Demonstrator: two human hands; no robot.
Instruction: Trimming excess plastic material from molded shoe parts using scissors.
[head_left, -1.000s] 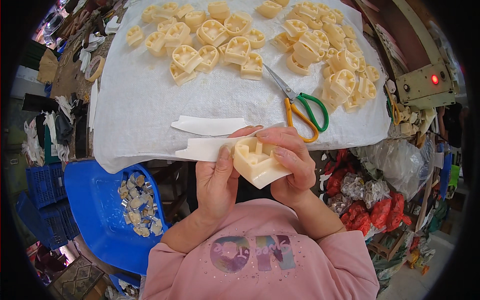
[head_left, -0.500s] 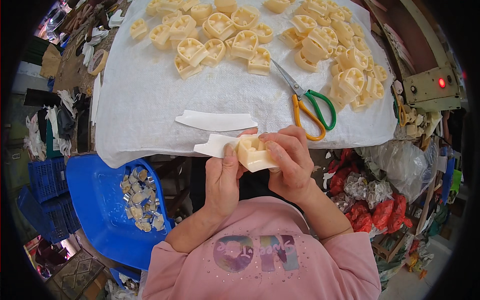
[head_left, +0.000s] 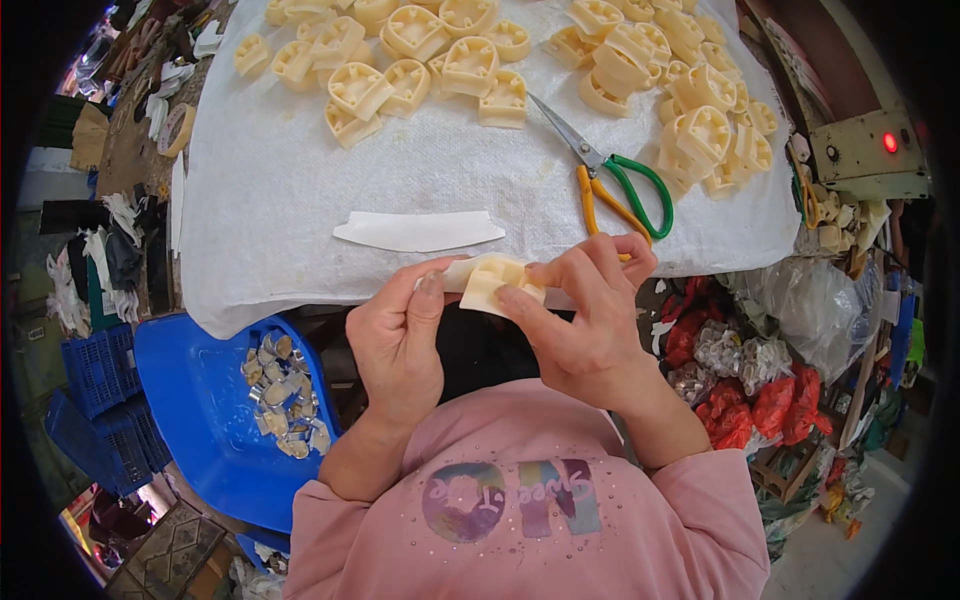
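Both hands hold one cream plastic part (head_left: 497,281) just below the table's near edge. My left hand (head_left: 400,340) supports it from the left, thumb pressed on a white strip (head_left: 455,272) wrapped against it. My right hand (head_left: 585,320) grips the part from the right, fingers curled over its top. A second curved white strip (head_left: 418,230) lies on the white woven sheet (head_left: 300,200) just beyond the hands. Scissors with green and yellow handles (head_left: 615,185) lie to the right of it.
Several cream plastic parts (head_left: 410,60) are spread along the far side of the sheet, more at the right (head_left: 700,120). A blue tub (head_left: 200,400) with metal pieces stands at lower left. A grey box with a red light (head_left: 870,150) and bags of red items (head_left: 760,390) are at right.
The part has been turned in my hands and now shows a smaller face, and the hands have shifted slightly right. The view has moved a little closer to the table.
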